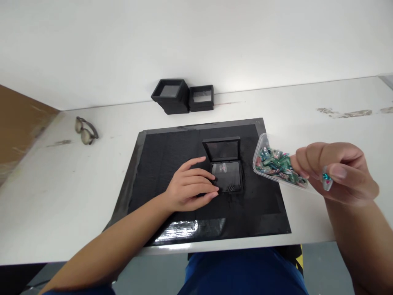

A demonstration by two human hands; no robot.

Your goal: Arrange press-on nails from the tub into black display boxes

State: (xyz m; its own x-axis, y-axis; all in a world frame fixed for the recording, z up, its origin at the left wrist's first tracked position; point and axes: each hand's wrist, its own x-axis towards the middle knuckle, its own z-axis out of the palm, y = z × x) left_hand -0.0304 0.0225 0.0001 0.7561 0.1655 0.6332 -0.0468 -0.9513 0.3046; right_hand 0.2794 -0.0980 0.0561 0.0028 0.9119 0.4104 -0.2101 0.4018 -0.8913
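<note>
Left hand (pixel 188 188) is palm-down, forearm in from lower left, fingers loosely spread, gripping nothing, fingertips at left edge of the open black case (pixel 226 177) on the dark mat (pixel 168 164); right hand (pixel 344 172) is raised just beside the clear tub (pixel 260 143) of glossy pieces (pixel 276 164), fingers curled, pinching a decorated nail tip (pixel 327 182) at the thumb, well right of case

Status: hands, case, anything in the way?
Right hand pinches small teal-decorated piece. Left hand open, at left edge of black case. Case open, lid raised. Possible obstruction: left fingertips.
</note>
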